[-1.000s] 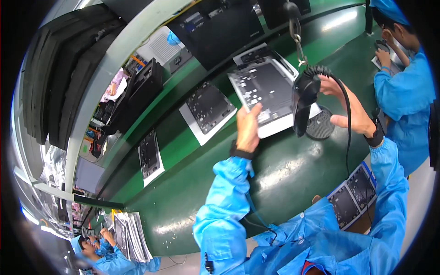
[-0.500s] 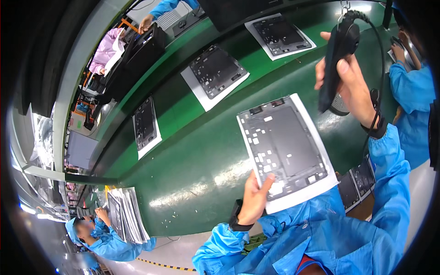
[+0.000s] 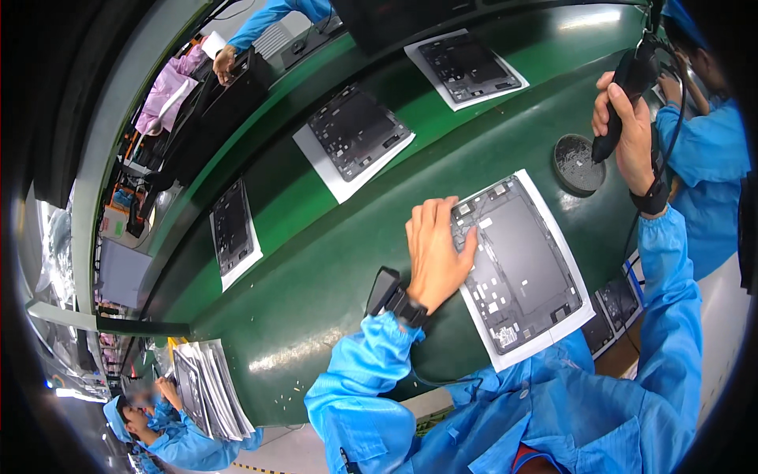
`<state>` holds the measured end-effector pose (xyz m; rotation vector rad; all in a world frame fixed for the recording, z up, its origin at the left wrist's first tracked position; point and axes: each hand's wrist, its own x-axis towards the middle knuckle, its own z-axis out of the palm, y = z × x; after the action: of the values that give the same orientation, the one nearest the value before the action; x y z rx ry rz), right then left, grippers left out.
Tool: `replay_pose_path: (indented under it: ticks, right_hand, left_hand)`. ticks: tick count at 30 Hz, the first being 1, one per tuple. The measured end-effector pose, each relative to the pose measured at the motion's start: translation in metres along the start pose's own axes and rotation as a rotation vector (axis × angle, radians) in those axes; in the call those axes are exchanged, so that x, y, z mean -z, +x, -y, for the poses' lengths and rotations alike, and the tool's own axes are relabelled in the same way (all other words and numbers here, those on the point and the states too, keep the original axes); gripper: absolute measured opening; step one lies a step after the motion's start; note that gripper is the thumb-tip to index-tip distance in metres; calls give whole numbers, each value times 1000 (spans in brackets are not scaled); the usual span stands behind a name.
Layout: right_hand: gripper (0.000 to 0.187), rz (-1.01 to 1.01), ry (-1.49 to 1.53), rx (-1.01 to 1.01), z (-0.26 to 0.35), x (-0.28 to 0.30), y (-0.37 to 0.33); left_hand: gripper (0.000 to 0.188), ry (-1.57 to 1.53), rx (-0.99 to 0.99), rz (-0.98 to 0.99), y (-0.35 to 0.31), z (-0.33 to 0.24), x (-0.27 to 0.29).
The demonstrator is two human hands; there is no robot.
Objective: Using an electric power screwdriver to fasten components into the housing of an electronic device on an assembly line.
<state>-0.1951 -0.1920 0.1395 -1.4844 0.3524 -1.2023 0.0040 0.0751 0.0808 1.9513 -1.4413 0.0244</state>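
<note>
A black tablet-like panel [image 3: 525, 253] with small white patches lies on a white sheet [image 3: 586, 314] at the near edge of the green bench. My left hand [image 3: 438, 249] rests over its far left corner, thumb apart from the outstretched fingers, holding nothing; the fingertips partly cover that corner. My right hand [image 3: 632, 138] is closed round a black electric screwdriver [image 3: 636, 73], which hangs from a hook and trails a cable. The screwdriver's lower end points down at a round dish [image 3: 559, 169] of small grey parts, right of the panel.
Three similar panels on white sheets, one in the middle [image 3: 359, 130], line the far strip of the bench [image 3: 276, 182]. A stack of sheeted panels [image 3: 209, 387] stands at left beside a co-worker. Another co-worker's blue sleeve [image 3: 707, 150] is at right. More panels [image 3: 617, 300] sit below the bench's right edge.
My left hand has gone from the panel's near edge to its far left corner. My right hand has carried the screwdriver rightward, uncovering the dish. The view has shifted slightly.
</note>
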Motion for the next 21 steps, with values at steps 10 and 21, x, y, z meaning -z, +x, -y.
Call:
replay_pose_path:
  ticks: [10, 21]
  right_hand:
    - [25, -112, 87, 41, -41, 19, 5]
    - [29, -249, 162, 115, -71, 17, -11]
  left_hand:
    - [18, -202, -10, 85, 30, 18, -60]
    - [21, -219, -60, 114, 37, 16, -76]
